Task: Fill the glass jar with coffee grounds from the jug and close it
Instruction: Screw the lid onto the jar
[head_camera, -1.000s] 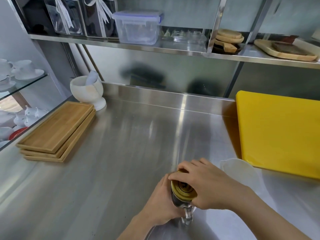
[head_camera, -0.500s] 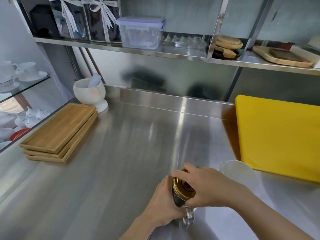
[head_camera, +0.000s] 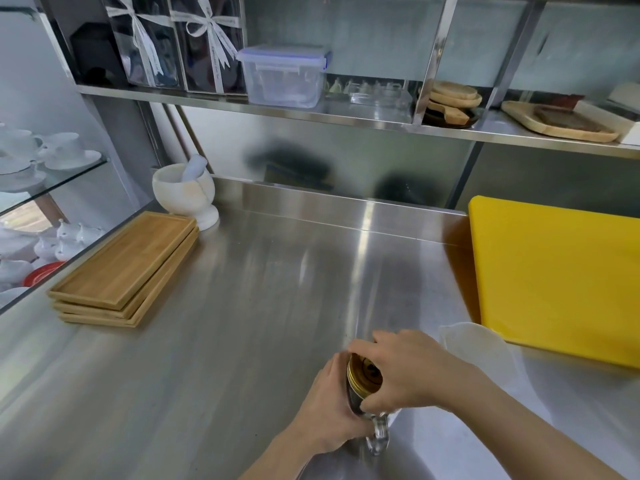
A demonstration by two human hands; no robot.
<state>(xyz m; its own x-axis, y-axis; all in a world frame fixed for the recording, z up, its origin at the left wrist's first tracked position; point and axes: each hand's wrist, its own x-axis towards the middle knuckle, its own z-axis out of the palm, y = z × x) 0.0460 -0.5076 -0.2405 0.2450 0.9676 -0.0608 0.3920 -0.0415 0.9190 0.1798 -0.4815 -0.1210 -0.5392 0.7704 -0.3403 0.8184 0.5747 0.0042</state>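
both hands (head_camera: 398, 372) clamp jar (head_camera: 356, 396); counter (head_camera: 225, 341) leftward open.

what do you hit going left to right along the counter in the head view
stacked wooden trays → mortar with pestle → left hand → glass jar with gold lid → right hand → white jug → yellow cutting board

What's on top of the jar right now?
A gold lid sits on the jar, with the right hand gripping its rim; the left hand holds the jar. The hands cover most of the glass, so the fill level can't be seen.
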